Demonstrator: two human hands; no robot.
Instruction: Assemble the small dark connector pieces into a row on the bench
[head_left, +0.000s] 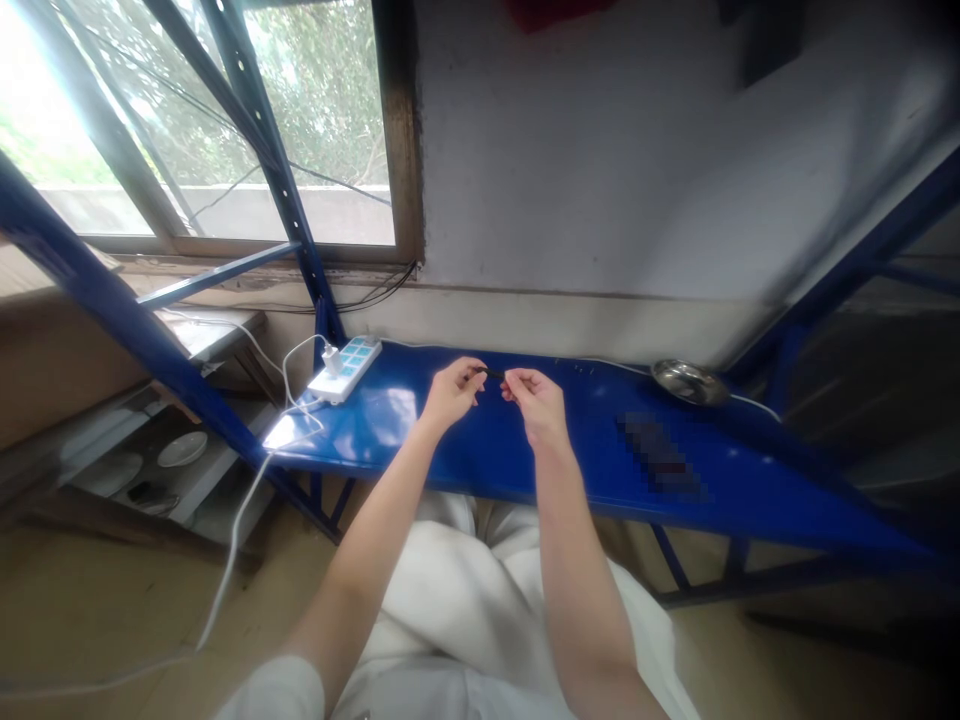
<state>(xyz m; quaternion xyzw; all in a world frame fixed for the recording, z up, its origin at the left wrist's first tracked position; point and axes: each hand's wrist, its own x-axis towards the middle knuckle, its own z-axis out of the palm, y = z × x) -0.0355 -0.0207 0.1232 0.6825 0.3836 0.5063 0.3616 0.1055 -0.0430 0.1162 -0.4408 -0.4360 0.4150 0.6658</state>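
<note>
Both of my hands are raised over the blue metal table (480,450), close together. Between them runs a short, thin black piece (493,373), too small to name by kind. My left hand (454,392) pinches its left end between thumb and fingers. At the other end, the fingertips of my right hand (536,398) are closed on the same piece. The fingers cover both of its ends.
A white power strip (346,370) with a plug and white cable lies at the table's left end. To the right are a shiny metal bowl-like object (688,382) and a blurred dark object (660,455). Blue posts (277,160) rise at the sides.
</note>
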